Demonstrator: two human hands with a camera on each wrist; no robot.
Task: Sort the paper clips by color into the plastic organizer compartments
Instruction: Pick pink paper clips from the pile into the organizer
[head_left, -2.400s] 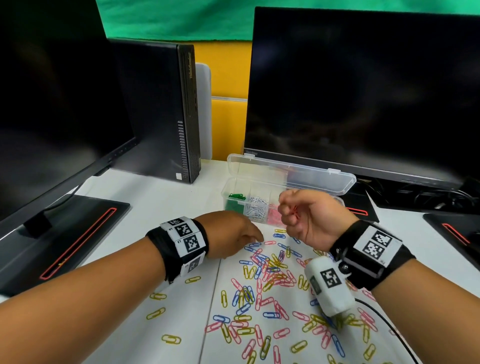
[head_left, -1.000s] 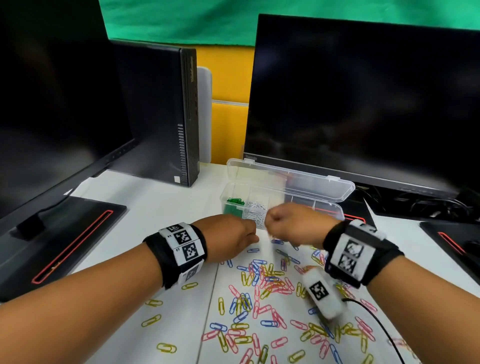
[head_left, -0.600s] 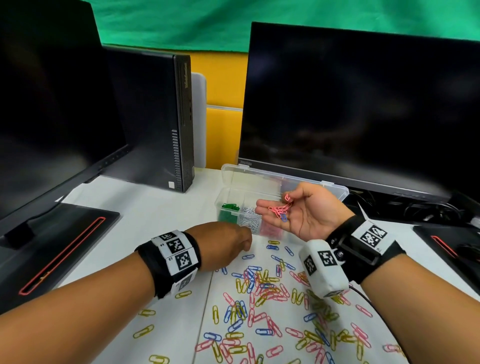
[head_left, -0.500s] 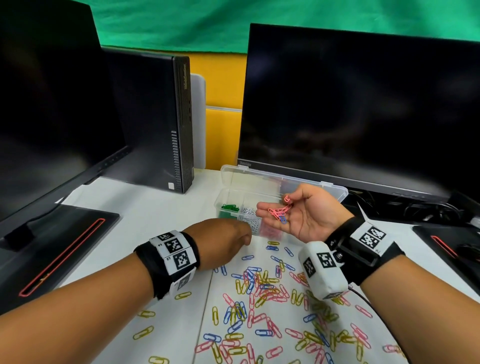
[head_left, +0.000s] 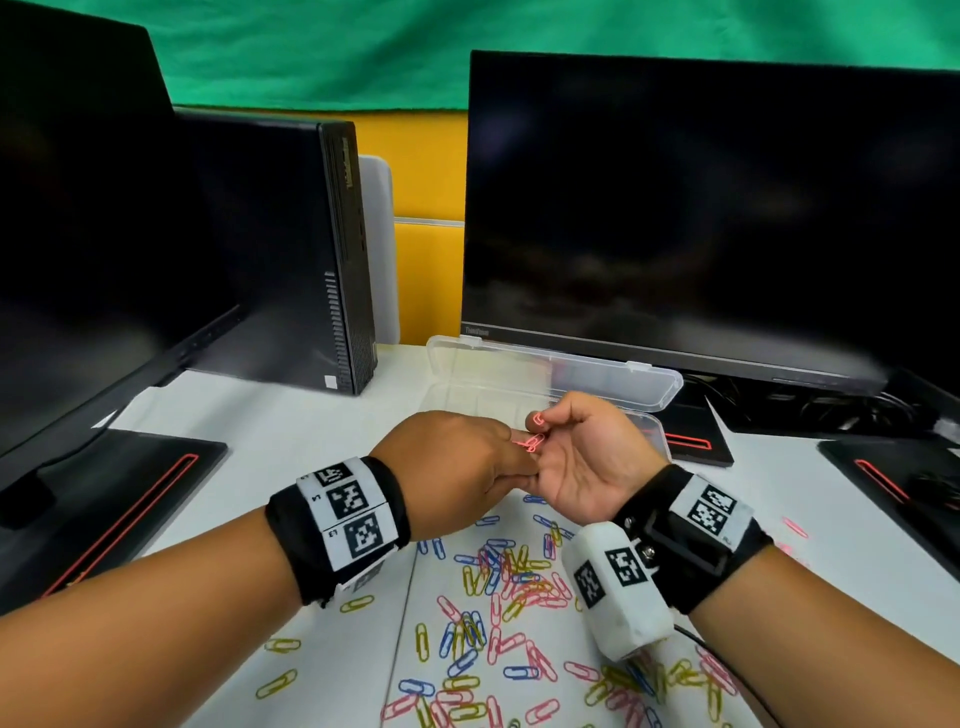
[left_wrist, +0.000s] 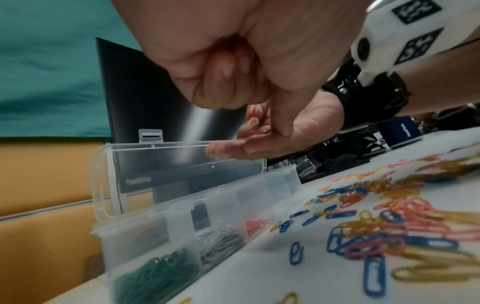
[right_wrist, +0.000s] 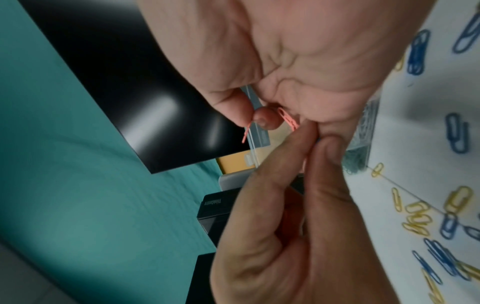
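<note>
My right hand (head_left: 550, 441) is palm up over the clear plastic organizer (head_left: 550, 371), cupping a small bunch of pink paper clips (head_left: 532, 442). Its thumb pins one pink clip (right_wrist: 246, 131) against a finger. My left hand (head_left: 519, 460) reaches into that palm, thumb and forefinger (right_wrist: 315, 137) pinched together on a clip whose colour is hidden. In the left wrist view the organizer (left_wrist: 233, 197) stands open, holding green clips (left_wrist: 155, 273), white clips (left_wrist: 221, 240) and pink clips (left_wrist: 257, 224) in adjacent compartments. Loose mixed clips (head_left: 498, 613) lie on the white table below both hands.
A large monitor (head_left: 701, 208) stands right behind the organizer's raised lid, and another monitor (head_left: 78, 234) is at the left. A black mini PC (head_left: 311, 249) stands at the back. Black monitor bases (head_left: 119, 499) (head_left: 904, 483) flank the clips. Scattered yellow clips (head_left: 275, 683) lie at front left.
My right hand turned palm up, showing pink clips with a blue one among them. My left hand rose from the table and moved right into that palm, pinching there.
</note>
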